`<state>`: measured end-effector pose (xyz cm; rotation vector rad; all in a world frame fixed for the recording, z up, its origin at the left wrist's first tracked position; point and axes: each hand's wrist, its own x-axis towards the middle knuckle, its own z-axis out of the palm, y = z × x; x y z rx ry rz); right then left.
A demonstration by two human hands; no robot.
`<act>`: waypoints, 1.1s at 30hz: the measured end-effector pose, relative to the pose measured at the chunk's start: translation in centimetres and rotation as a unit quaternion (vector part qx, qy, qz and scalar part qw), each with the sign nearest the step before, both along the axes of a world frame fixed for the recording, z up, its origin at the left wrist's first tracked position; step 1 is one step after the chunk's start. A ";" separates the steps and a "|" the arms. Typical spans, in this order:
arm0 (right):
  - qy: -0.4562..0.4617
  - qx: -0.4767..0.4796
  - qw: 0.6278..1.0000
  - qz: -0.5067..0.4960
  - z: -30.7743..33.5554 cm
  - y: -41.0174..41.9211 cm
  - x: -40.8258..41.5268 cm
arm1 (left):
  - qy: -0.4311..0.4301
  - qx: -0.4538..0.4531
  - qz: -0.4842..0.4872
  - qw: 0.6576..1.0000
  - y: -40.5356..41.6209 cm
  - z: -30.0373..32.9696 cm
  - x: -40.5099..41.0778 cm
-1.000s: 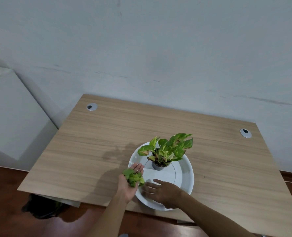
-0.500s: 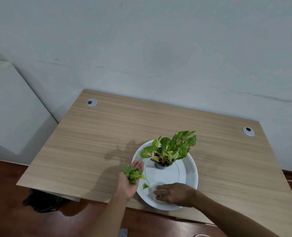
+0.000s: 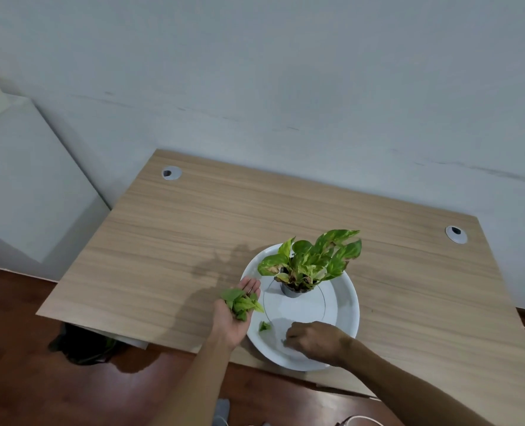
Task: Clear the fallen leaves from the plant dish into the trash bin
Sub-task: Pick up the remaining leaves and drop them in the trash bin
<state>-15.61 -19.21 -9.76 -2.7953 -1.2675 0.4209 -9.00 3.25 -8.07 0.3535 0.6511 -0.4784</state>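
A white round plant dish (image 3: pixel 345 305) sits near the table's front edge, with a small potted plant (image 3: pixel 310 262) standing in its far half. My left hand (image 3: pixel 235 318) is held palm up at the dish's left rim, cupping a pile of green fallen leaves (image 3: pixel 241 302). One loose leaf (image 3: pixel 264 326) lies in the dish just right of that hand. My right hand (image 3: pixel 315 341) rests inside the dish's near part, fingers curled down on the dish floor; whether they pinch a leaf is hidden. A dark trash bin (image 3: pixel 83 345) stands on the floor under the table's front left corner.
The wooden table (image 3: pixel 193 241) has two cable grommets, one at the back left (image 3: pixel 171 173) and one at the back right (image 3: pixel 455 234). A white cabinet (image 3: pixel 24 186) stands to the left. Red-brown floor lies in front.
My right hand has slid right along the dish's near part and curled its fingers down. A loose leaf now lies uncovered in the dish. My left hand still cups the leaves.
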 end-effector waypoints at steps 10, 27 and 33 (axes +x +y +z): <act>0.072 0.043 0.990 -0.110 0.0 5.8 3.1 | -0.008 0.005 0.022 1.000 1.1 0.5 0.8; 0.046 0.414 0.787 -0.454 3.3 9.3 1.4 | -0.007 0.029 0.019 0.999 2.0 0.3 0.9; 0.097 0.509 0.722 -0.459 7.1 14.5 3.4 | -0.010 0.057 -0.011 0.998 2.1 0.4 0.4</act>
